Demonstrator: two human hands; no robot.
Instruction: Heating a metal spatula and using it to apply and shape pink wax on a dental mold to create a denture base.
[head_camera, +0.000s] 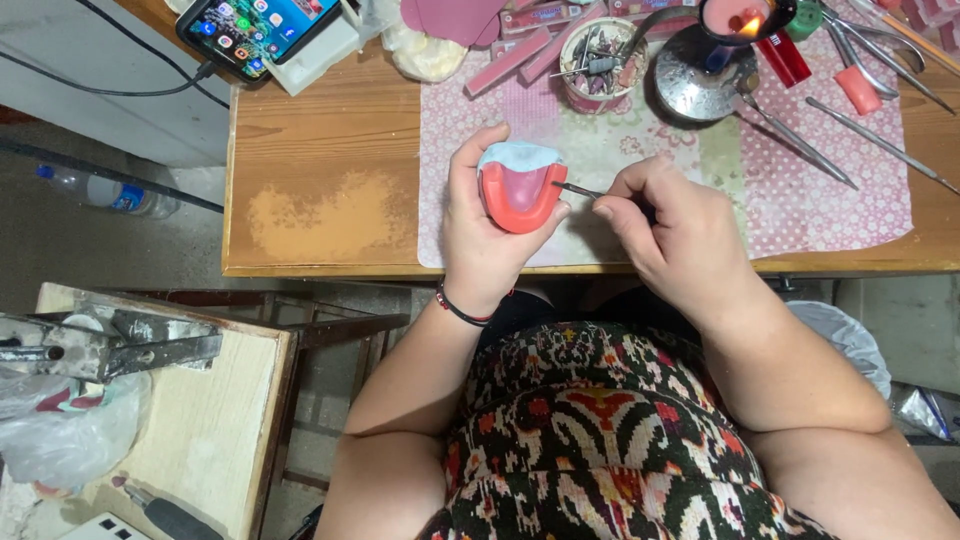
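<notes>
Wooden bench (330, 130) carries a patterned mat; left hand (485, 235) cradles a red wax denture base (520, 190), steadying it while right hand (670, 225) pinches a thin metal tool (578, 188).

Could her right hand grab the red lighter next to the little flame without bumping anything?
Probably yes, but not right away. The right hand is holding a thin metal tool against the red wax model. The red lighter lies uncovered up the table, though the lit burner sits close beside it.
</notes>
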